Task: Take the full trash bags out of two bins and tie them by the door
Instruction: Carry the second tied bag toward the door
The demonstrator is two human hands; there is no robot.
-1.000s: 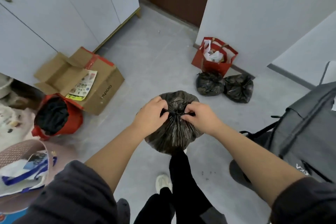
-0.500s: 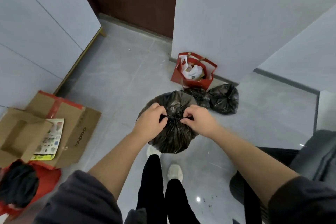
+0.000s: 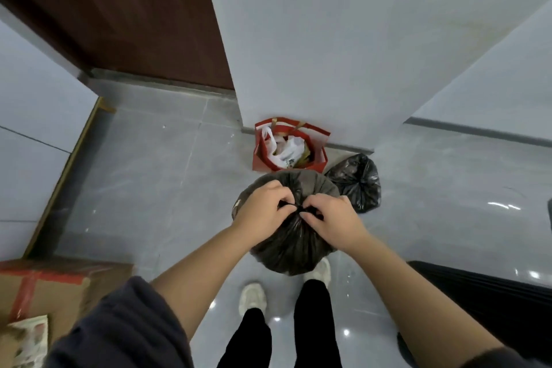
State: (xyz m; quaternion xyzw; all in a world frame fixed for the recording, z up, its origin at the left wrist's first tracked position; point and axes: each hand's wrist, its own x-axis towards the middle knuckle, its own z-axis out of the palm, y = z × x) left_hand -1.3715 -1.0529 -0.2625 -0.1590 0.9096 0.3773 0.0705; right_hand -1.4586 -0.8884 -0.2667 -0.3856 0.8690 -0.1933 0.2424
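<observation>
A full black trash bag (image 3: pixel 291 245) hangs in front of me above my feet, its neck gathered at the top. My left hand (image 3: pixel 263 210) pinches one end of the bag's tie. My right hand (image 3: pixel 331 216) pinches the other end, and the knot sits between my fingertips. A second tied black trash bag (image 3: pixel 357 182) lies on the floor by the wall corner, just beyond and to the right. The brown door (image 3: pixel 119 18) stands at the upper left.
A red paper bag (image 3: pixel 260 155) holding white plastic stands against the wall corner. A cardboard box (image 3: pixel 53 287) with red tape lies at the lower left. A dark object (image 3: pixel 493 299) fills the lower right. White cabinet fronts (image 3: pixel 27 116) line the left.
I have walked towards the wall corner and door, carrying the bag. The red paper bag and floor bags are now much closer. Both hands kept their pinch on the tie.
</observation>
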